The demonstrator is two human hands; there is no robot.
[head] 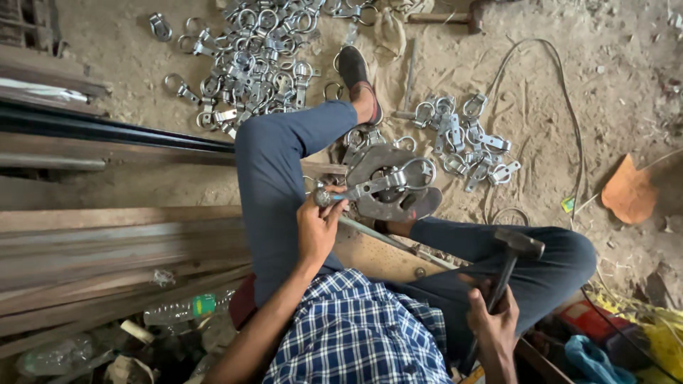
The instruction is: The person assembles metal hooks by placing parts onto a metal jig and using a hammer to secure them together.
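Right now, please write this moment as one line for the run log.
left hand: holds metal ring clamp on steel block | right hand: grips hammer, raised | loose clamps on ground

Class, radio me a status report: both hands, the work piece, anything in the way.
Left hand pinching ring fitting on round steel block. Right hand gripping hammer, raised off the block. Loose fittings lie beyond; nothing between hammer and block.

Soft, even daylight fills the head view with only faint shadows under the legs and scattered metal rings, no harsh glare beyond dull glints on the steel, while the wide lens bends the planks at the left edge and the lower corners blur slightly.
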